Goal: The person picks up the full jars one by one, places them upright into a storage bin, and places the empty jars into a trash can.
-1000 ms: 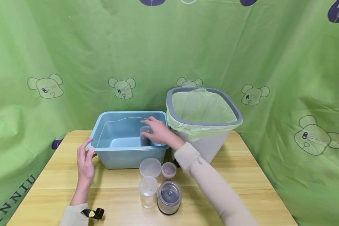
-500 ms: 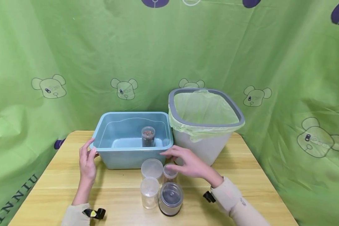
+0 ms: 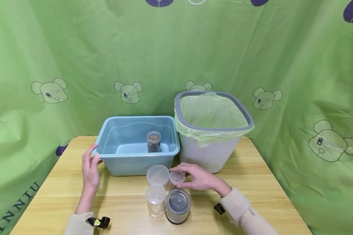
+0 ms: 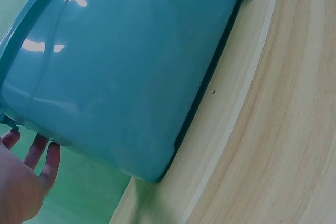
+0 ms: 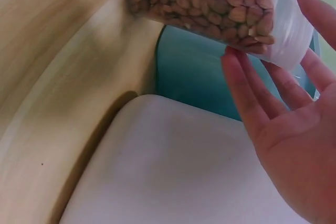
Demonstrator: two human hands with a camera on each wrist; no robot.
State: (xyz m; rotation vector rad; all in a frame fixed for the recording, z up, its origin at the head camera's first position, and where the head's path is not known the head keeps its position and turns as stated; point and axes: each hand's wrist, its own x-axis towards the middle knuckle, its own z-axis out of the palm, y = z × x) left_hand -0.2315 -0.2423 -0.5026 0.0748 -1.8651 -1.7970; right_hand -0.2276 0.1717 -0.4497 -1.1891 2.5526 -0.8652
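My left hand [image 3: 90, 171] holds the near left corner of a blue plastic basin [image 3: 135, 165], fingertips at its rim in the left wrist view. My right hand [image 3: 201, 178] has its thumb and fingers around the lid end of a small clear jar [image 3: 177, 177]. The right wrist view shows this jar filled with almonds [image 5: 210, 6], under a translucent white lid [image 5: 291, 27]. Inside the basin, toward its right, another clear jar [image 3: 154, 143] with dark contents and reddish-brown bits on top stands upright.
Beside the almond jar stand a wide jar with a frosted lid [image 3: 158, 174], a clear jar [image 3: 156, 200] and a dark-lidded canister [image 3: 177, 206]. A white bin [image 3: 206, 156] with a grey rim and green liner stands right of the basin. Green cloth [image 3: 159, 58] hangs behind the table [image 3: 241, 202].
The right hand has left the jar inside the basin, come back over the rim and lowered around the almond jar. The left hand stays at the basin's corner.
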